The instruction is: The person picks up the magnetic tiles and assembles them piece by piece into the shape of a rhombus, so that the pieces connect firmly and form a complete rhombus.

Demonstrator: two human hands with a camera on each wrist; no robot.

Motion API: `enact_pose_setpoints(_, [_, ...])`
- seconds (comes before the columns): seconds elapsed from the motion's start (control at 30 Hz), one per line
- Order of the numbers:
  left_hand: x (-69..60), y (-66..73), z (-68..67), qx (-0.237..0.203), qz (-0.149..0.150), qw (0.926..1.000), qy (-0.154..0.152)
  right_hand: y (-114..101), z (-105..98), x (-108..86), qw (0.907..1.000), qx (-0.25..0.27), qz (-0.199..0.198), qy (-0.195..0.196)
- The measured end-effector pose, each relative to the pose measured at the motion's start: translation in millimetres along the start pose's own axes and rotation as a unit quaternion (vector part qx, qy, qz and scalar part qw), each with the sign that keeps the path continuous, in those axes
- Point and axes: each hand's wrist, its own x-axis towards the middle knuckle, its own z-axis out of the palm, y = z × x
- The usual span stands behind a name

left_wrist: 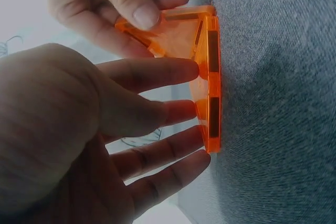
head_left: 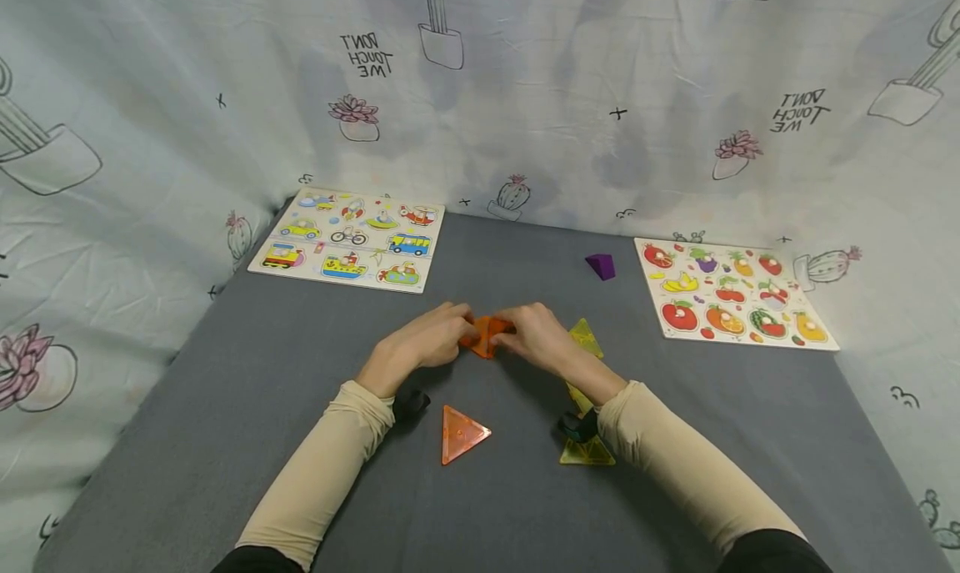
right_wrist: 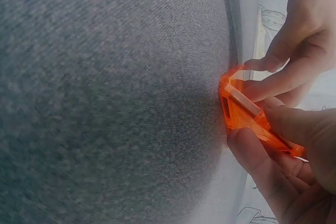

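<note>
Orange tiles [head_left: 486, 339] positioned near middle of worktop [head_left: 225, 406] — one laid flat, another tilted up from it. Flat tile [left_wrist: 213, 111] touched by extended fingers of left hand [head_left: 431, 336]; tilted tile [left_wrist: 181, 36] pinched between thumb and fingers of right hand [head_left: 538, 336]. Loose orange triangle [head_left: 462, 434] placed on near side, apart from pair. Yellow triangles [head_left: 587, 454] set to right — partly hidden by right sleeve [head_left: 678, 456]. Purple block [head_left: 602, 266] seen beyond them, near fruit board [head_left: 735, 294]. Vehicle board [head_left: 348, 252] laid at far left. Worktop backed by cactus-printed cloth [head_left: 525, 98].
</note>
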Motion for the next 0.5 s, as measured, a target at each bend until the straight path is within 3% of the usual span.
enact_pose_setpoints(0.23, [1.6, 1.6, -1.7, 0.001, 0.009, 1.0000, 0.000, -0.8, -0.3, 0.6, 0.9999, -0.007, 0.006, 0.005])
enact_pose_setpoints(0.5, [1.1, 2.2, 4.1, 0.008, 0.023, 0.9988, 0.042, -0.3, -0.7, 0.4, 0.9997, -0.018, 0.016, -0.003])
